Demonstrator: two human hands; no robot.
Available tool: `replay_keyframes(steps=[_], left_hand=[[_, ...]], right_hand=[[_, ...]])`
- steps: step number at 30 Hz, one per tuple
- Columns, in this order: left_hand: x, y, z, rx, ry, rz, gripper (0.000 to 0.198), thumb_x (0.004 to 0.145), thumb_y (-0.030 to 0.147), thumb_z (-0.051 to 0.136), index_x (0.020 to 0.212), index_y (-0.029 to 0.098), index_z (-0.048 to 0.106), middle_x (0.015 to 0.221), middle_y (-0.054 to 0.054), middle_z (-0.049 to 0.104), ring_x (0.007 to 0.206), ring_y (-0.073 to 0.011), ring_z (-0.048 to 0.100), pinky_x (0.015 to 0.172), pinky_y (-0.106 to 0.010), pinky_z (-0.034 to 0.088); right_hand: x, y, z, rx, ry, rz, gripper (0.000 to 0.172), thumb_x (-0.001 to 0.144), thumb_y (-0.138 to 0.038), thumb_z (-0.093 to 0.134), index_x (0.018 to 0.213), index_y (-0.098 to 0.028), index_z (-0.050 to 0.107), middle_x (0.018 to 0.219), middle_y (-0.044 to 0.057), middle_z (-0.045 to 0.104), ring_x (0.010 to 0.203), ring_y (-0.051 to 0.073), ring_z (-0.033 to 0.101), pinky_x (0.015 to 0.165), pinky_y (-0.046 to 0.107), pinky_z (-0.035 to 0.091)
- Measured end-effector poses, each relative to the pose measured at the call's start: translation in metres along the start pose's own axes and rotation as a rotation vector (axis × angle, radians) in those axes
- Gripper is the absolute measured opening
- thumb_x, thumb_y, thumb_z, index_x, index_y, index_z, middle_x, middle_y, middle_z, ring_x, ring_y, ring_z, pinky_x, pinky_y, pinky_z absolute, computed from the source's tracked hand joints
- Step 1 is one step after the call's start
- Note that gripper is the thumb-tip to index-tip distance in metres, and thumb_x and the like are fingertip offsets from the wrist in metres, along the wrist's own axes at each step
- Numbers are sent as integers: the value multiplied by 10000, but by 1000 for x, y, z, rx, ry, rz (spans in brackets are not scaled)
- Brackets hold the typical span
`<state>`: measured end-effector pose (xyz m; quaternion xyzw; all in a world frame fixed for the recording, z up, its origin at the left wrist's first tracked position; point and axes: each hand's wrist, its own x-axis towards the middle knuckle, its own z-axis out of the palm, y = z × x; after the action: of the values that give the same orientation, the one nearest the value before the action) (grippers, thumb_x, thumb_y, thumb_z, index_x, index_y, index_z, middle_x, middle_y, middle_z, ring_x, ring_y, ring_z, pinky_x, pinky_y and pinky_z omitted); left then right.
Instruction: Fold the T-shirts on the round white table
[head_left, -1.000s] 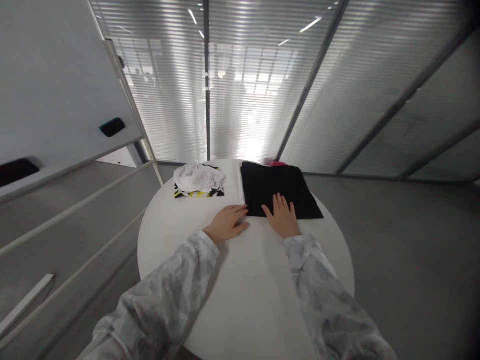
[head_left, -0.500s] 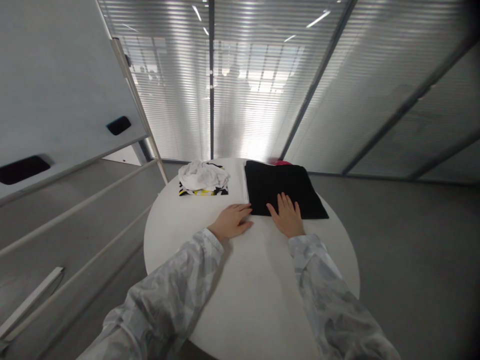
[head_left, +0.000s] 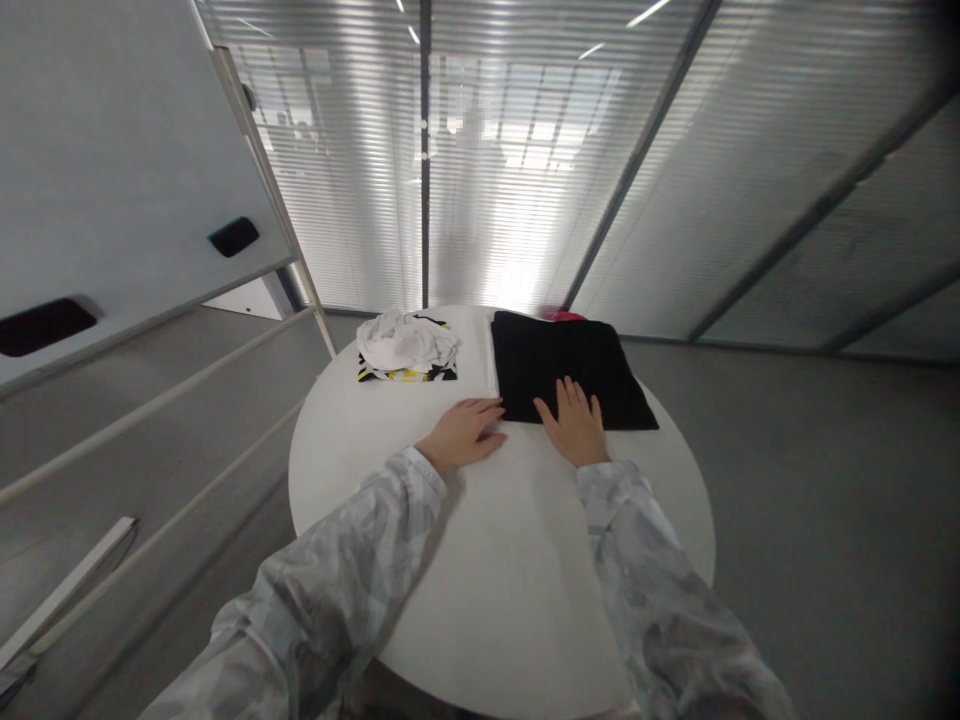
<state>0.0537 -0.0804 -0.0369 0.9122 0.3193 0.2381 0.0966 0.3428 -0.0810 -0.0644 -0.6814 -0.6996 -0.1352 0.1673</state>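
A black folded cloth (head_left: 559, 350) lies flat near the far right side of a round white table (head_left: 495, 560). My right hand (head_left: 576, 425) rests on its near edge, palm down with the fingers spread. At the cloth's near left corner is my left hand (head_left: 465, 432), flat on the table with its fingertips touching the corner and its thumb apart. Both hands hold nothing. A thin white edge shows along the cloth's left side; what it belongs to I cannot tell.
A crumpled white cloth (head_left: 405, 342) sits on a folded black, white and yellow patterned cloth (head_left: 409, 376) at the table's far left. Something red (head_left: 568, 316) peeks out behind the black cloth. A whiteboard on a frame (head_left: 135, 190) stands left; glass partitions with blinds (head_left: 510, 200) rise behind.
The whole view has tipped slightly, so the table and cloths sit a little higher in it. Both hands keep their places at the black cloth.
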Motion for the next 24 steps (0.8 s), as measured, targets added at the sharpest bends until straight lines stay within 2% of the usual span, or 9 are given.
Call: replay_keyframes(steps=[8,15,24], left_hand=[[0,2,-4,1,-2,-3,566,1088,485,605,1553,165,645,1679,-134,587,1491,-315,609,1284,-480,472],[1,1,-1,-3,0,-10,551,1091,485,595,1556,193,641,1686,-130,579,1499,-302,602,1289,-482,460],[1,4,-5,-6,-2,-15,543,1087,472,597,1550,193,647,1682,-134,582,1487,-311,611,1276,-486,472]], right_hand=[[0,-1,-1,26,-12,22,848,1151,-640,209,1751,-55,339,1796,236,378,1674,375,339,1357,618,231],[-1,-2,-5,39,-8,18,856,1150,-653,195,1747,-58,343,1789,251,383,1668,387,347,1351,634,227],[0,-1,0,52,18,15,855,1148,-655,217,1746,-58,351,1787,247,389,1661,392,356,1351,637,223]])
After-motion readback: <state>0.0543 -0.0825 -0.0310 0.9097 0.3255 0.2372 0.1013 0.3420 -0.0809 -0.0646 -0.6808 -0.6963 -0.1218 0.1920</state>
